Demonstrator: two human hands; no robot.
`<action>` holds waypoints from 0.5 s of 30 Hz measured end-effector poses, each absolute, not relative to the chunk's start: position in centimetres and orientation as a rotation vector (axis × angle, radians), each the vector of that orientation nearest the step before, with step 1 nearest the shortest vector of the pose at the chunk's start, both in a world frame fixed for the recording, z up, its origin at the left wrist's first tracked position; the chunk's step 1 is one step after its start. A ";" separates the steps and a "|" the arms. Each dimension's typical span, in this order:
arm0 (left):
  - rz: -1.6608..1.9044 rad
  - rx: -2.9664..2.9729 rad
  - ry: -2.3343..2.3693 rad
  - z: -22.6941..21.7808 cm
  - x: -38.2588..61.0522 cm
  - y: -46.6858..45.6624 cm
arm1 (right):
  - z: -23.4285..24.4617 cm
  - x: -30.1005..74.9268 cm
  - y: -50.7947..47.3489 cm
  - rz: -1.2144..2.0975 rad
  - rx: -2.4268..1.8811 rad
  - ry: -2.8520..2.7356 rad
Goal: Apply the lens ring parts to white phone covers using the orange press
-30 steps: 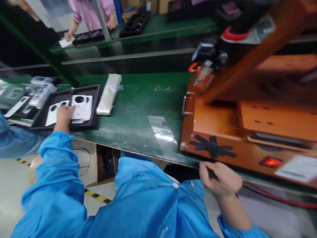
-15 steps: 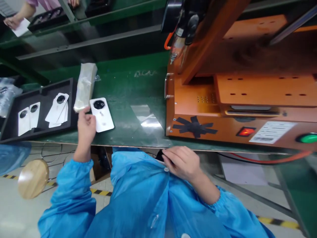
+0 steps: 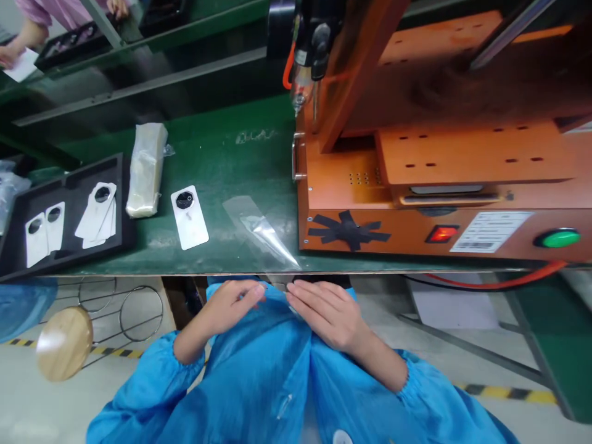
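A clear plastic film (image 3: pixel 259 229) lies across the table's front edge, its near end reaching down between my two hands. My left hand (image 3: pixel 235 304) is closed, thumb and fingertips pinched at the left of that near end. Opposite it, my right hand (image 3: pixel 327 313) has its fingers pressed together at the film's right side; its thumb is hidden underneath. Further left on the green table lies a white phone back cover (image 3: pixel 192 222) with a round black camera ring. Beside that stands a long block wrapped in cloudy plastic (image 3: pixel 147 169).
A black foam tray (image 3: pixel 69 180) on the left holds several white back covers (image 3: pixel 98 216). An orange press machine (image 3: pixel 345 200) with a lit red switch and a green button fills the right. Below is a round wooden stool (image 3: pixel 65 343). Across the bench, another person's hand holds something white.
My left hand has left the wrapped block and moved right, down to the film at the table edge. The film has shifted towards me. The view has turned slightly.
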State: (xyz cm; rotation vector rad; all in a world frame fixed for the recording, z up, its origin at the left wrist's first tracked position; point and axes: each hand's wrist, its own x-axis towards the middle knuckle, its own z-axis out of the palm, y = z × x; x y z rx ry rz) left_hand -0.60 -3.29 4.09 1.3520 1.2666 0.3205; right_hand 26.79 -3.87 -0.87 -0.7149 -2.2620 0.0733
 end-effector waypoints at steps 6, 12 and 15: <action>0.721 0.825 1.354 1.6 0.7 -3.6 | 0.7 28.6 -7.4 0.150 -0.602 -2.305; 0.988 0.741 1.500 2.4 0.5 -1.3 | 0.6 29.6 -7.6 0.389 -0.496 -2.336; 1.053 0.868 1.501 3.2 0.5 -1.0 | 1.7 29.0 -5.8 0.694 -0.505 -2.315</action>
